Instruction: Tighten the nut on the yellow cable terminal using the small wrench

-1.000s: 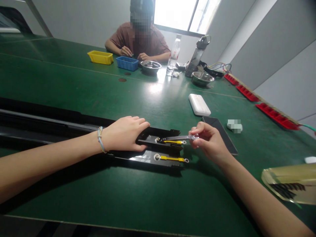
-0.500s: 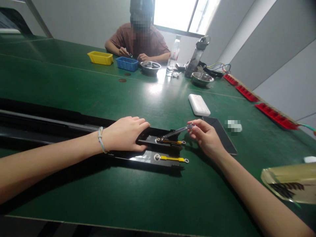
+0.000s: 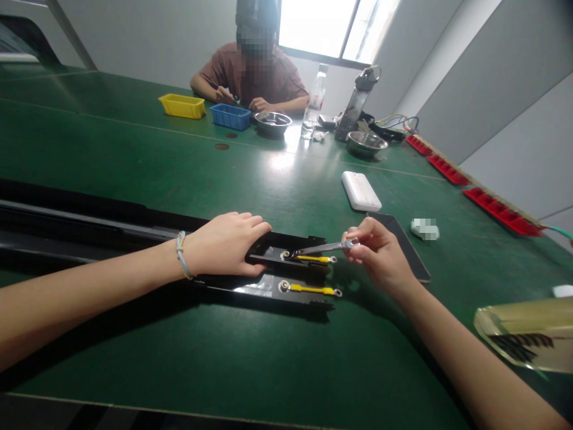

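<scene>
Two long black metal channels (image 3: 286,300) lie side by side, their ends in front of me. My left hand (image 3: 233,242) is wrapped over the far channel, thumb on its near wall. Between the thumb and fingers of my right hand (image 3: 376,248) is a silver wrench (image 3: 326,247), its far end close to a nut (image 3: 285,255) in the far channel; I cannot tell whether they touch. A yellow wire with a ring terminal (image 3: 317,259) runs from that nut. The near channel has a similar nut (image 3: 284,286) and a yellow wire (image 3: 313,289).
A white power bank (image 3: 361,191) and a dark flat tablet-like object (image 3: 405,248) lie beyond my right hand. A clear yellowish container (image 3: 528,334) stands at right. Across the green table (image 3: 179,358), a person (image 3: 250,77) sits behind a yellow bin (image 3: 183,107), a blue bin (image 3: 230,117) and a metal bowl (image 3: 273,123).
My right hand has swung the wrench's outer end slightly toward me and lower, and its inner end has shifted a little off the nut. My left hand stays in place.
</scene>
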A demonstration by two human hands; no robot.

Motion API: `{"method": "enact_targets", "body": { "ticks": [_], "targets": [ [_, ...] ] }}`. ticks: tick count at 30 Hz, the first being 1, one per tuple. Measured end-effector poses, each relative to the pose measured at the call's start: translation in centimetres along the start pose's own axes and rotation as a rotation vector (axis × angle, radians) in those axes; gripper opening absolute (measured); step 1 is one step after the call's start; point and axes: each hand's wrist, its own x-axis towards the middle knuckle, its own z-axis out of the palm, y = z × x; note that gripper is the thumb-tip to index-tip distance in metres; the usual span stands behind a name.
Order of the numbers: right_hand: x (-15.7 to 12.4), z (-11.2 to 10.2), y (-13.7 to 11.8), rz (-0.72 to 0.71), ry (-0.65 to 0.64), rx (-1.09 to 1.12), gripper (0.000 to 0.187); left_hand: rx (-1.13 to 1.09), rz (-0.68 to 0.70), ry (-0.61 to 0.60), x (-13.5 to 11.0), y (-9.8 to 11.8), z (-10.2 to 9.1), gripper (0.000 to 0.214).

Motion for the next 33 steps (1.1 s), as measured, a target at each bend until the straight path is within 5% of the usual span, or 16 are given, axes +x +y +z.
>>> {"method": "enact_targets", "body": {
  "ticks": [10, 33],
  "targets": [
    [-0.9, 2.0, -1.1, -0.133, -0.044, -0.019, 0.032, 0.004, -0.003, -0.006, 0.0, 0.0, 0.1, 0.053],
    [1.1, 0.0, 0.6, 0.048, 0.116, -0.055, 0.031, 0.005, -0.002, -0.008, 0.0, 0.0, 0.0, 0.054]
  ]
}}
